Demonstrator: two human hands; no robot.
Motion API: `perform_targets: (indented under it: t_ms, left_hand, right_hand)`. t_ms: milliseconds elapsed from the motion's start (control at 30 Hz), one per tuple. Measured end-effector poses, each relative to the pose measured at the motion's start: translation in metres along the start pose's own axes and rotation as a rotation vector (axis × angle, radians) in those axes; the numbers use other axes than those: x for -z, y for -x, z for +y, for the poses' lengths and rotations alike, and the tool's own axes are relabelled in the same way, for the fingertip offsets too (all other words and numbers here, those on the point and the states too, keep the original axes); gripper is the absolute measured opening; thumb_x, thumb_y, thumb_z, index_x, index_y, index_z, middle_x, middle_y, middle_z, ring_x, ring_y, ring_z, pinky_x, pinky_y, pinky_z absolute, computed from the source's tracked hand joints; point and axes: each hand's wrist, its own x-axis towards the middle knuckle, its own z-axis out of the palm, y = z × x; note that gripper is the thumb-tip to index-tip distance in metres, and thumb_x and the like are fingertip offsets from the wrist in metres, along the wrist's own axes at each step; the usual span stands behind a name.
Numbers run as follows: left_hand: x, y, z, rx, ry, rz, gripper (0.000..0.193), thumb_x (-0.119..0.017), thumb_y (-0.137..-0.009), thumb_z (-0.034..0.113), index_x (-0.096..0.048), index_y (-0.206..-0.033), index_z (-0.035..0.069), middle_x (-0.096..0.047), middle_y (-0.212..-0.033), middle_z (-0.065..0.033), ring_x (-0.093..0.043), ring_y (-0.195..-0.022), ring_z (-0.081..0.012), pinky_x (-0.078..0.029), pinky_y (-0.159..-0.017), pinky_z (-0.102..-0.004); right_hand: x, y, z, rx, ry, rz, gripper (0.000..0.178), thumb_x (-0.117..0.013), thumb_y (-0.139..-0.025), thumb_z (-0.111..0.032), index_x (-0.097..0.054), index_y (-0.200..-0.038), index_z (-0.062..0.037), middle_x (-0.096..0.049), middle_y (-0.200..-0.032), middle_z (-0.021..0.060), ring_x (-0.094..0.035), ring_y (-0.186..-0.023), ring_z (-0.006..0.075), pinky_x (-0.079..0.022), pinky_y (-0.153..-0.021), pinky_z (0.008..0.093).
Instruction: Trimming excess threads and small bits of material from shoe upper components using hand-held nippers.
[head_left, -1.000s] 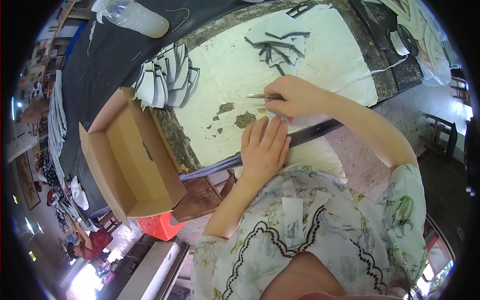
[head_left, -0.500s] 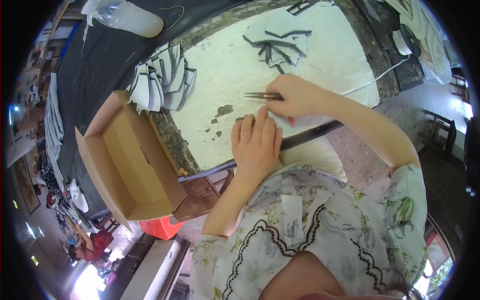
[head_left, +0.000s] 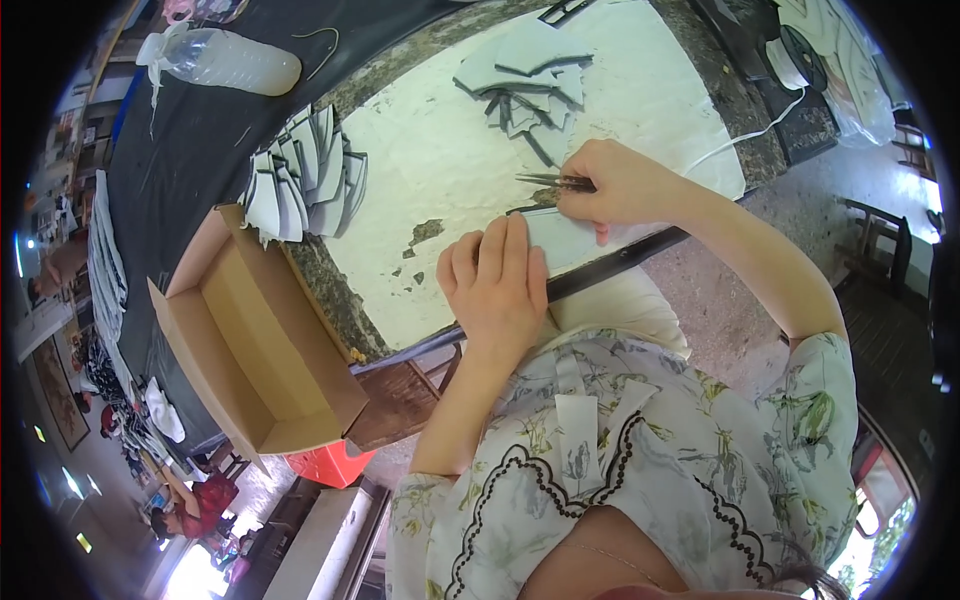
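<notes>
A pale flat piece [head_left: 556,236] with a dark edge lies near the table's front edge, partly covered by my hands. My left hand [head_left: 495,285] rests on its left end, fingers stretched out flat and pointing away from me. Closed round dark, thin-tipped tweezers [head_left: 560,181] is my right hand [head_left: 625,185], at the piece's far right side. The tweezers' tips point left, above the white work sheet [head_left: 400,150]. Beyond the right hand is a loose pile of similar pale pieces [head_left: 535,75] with dark edges.
More pale pieces [head_left: 305,175] stand in overlapping rows at the sheet's left. An open cardboard box [head_left: 265,340] sits left of my left arm. A plastic bottle [head_left: 235,62] lies at the far left. A spool of white cord [head_left: 790,60] stands at the right.
My left hand has shifted slightly left along the piece, uncovering more of it. My right hand keeps hold of the tweezers. The view has shifted a little, moving the table things left in the picture.
</notes>
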Motion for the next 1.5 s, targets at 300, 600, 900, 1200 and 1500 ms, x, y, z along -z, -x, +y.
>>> perform_targets:
  t_ms: [300,600,900,1200,1500]
  left_hand:
    - [0.007,-0.007,0.000,-0.186,-0.235,-0.071,0.038,-0.067,-0.085,0.028,-0.063,-0.120,0.014,-0.058,-0.113,-0.0045,-0.053,-0.099,-0.0244,-0.038,-0.097,-0.0449]
    - [0.001,-0.012,-0.001,-0.366,-0.246,-0.135,0.047,-0.063,-0.081,0.023,-0.058,-0.125,0.008,-0.056,-0.113,-0.0109,-0.054,-0.105,-0.0288,-0.043,-0.095,-0.0445]
    - [0.009,-0.015,0.014,-0.424,-0.439,-0.235,0.050,-0.056,-0.084,0.018,-0.053,-0.132,0.009,-0.056,-0.114,-0.0143,-0.055,-0.105,-0.0300,-0.042,-0.095,-0.0471]
    - [0.006,-0.021,0.016,-0.477,-0.324,-0.283,0.050,-0.055,-0.081,0.017,-0.055,-0.128,-0.001,-0.054,-0.115,-0.0133,-0.052,-0.107,-0.0292,-0.042,-0.093,-0.0390]
    - [0.007,-0.030,0.022,-0.494,-0.348,-0.311,0.051,-0.055,-0.082,0.017,-0.054,-0.130,-0.002,-0.053,-0.111,-0.0133,-0.051,-0.104,-0.0286,-0.042,-0.091,-0.0389]
  right_hand:
    - [-0.001,0.002,-0.001,0.038,0.056,-0.013,0.023,-0.058,-0.082,-0.012,-0.057,-0.064,0.0031,-0.060,-0.054,0.0097,-0.068,-0.051,0.0194,-0.050,-0.048,0.0279]
    - [0.001,0.002,0.001,0.019,0.115,0.016,0.025,-0.058,-0.082,-0.013,-0.057,-0.062,0.0027,-0.061,-0.054,0.0110,-0.067,-0.050,0.0200,-0.051,-0.049,0.0298]
    - [0.014,0.014,0.009,0.040,0.175,0.059,0.024,-0.057,-0.082,-0.011,-0.059,-0.064,0.0042,-0.061,-0.054,0.0131,-0.066,-0.049,0.0212,-0.051,-0.052,0.0323]
    - [0.011,0.015,0.013,0.095,0.210,0.108,0.023,-0.055,-0.081,-0.011,-0.059,-0.065,0.0037,-0.061,-0.053,0.0147,-0.066,-0.048,0.0239,-0.054,-0.055,0.0350]
    - [0.003,0.012,0.027,0.226,0.419,0.261,0.024,-0.059,-0.082,-0.017,-0.061,-0.068,0.0024,-0.062,-0.060,0.0184,-0.065,-0.060,0.0349,-0.052,-0.061,0.0420]
